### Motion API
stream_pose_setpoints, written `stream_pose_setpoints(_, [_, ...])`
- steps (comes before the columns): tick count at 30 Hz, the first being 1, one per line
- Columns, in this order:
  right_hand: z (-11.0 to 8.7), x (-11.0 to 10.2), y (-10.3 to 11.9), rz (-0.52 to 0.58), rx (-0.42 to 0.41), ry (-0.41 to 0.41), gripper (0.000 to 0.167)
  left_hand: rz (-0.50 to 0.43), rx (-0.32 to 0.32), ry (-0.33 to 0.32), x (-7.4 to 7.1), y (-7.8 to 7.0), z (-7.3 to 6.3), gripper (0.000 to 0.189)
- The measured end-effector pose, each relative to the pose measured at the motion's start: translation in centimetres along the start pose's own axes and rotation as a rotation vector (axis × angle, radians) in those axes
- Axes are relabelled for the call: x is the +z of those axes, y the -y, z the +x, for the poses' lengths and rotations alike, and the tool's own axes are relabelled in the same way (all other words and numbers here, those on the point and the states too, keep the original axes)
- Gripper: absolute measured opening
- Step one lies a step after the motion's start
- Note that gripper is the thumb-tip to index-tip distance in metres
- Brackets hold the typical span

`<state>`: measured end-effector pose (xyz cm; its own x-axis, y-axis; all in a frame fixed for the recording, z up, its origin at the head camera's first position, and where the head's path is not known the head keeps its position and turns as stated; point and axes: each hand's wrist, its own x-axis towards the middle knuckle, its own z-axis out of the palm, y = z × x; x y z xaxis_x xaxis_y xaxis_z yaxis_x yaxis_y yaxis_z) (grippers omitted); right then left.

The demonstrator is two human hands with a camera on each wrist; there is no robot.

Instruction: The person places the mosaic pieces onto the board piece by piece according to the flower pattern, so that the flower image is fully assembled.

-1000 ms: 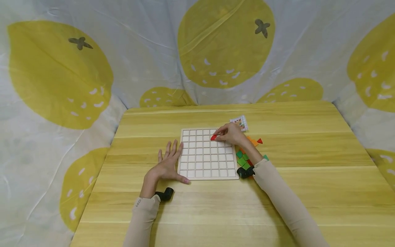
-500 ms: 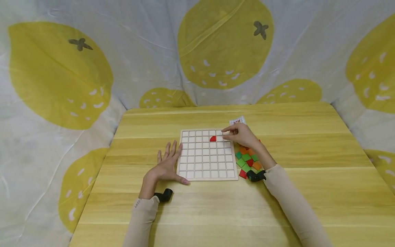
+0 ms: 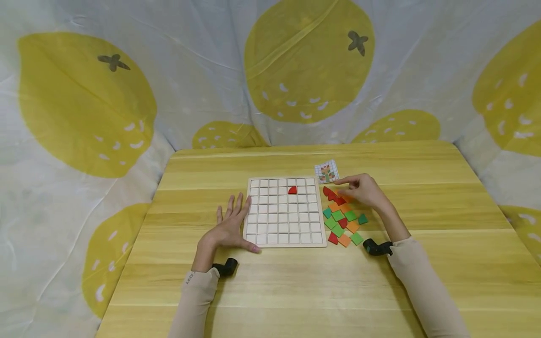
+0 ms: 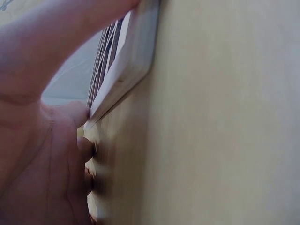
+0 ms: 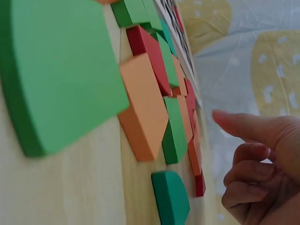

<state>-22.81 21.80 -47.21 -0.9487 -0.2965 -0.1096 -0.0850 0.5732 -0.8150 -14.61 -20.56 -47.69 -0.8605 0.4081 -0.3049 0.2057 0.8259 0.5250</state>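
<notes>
A pale wooden grid board (image 3: 279, 218) lies in the middle of the table, with one red quarter-round tile (image 3: 292, 190) in a cell of its upper part. My left hand (image 3: 226, 230) is spread along the board's left side; in the left wrist view its thumb and a finger touch the board's edge (image 4: 124, 70). To the right, my right hand (image 3: 365, 190) hovers by the upper end of the loose tiles, index finger and thumb apart, other fingers curled. Nothing shows between them. Close to the right wrist camera lie a green tile (image 5: 61, 70) and an orange tile (image 5: 143, 108).
Several red, orange, green and teal tiles (image 3: 337, 216) lie scattered along the board's right edge. Above them is a small picture card (image 3: 327, 172) with a coloured pattern on a grid. A lemon-print cloth (image 3: 308, 61) hangs behind the table (image 3: 270, 291).
My right hand has let go of the red quarter-round tile on the board and moved right, over the loose tiles, uncovering the card. My left hand stays in place.
</notes>
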Motion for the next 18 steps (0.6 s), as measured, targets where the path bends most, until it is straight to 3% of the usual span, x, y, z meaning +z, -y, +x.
stream_pose_setpoints(9, [-0.22, 0.1, -0.44, -0.011, 0.034, 0.026, 0.028, 0.008, -0.001, 0.0, 0.13, 0.0, 0.04, 0.155])
stream_pose_setpoints(18, [-0.48, -0.69, -0.99, 0.045, 0.075, -0.02, 0.032, 0.007, -0.006, -0.002, 0.22, 0.05, 0.04, 0.155])
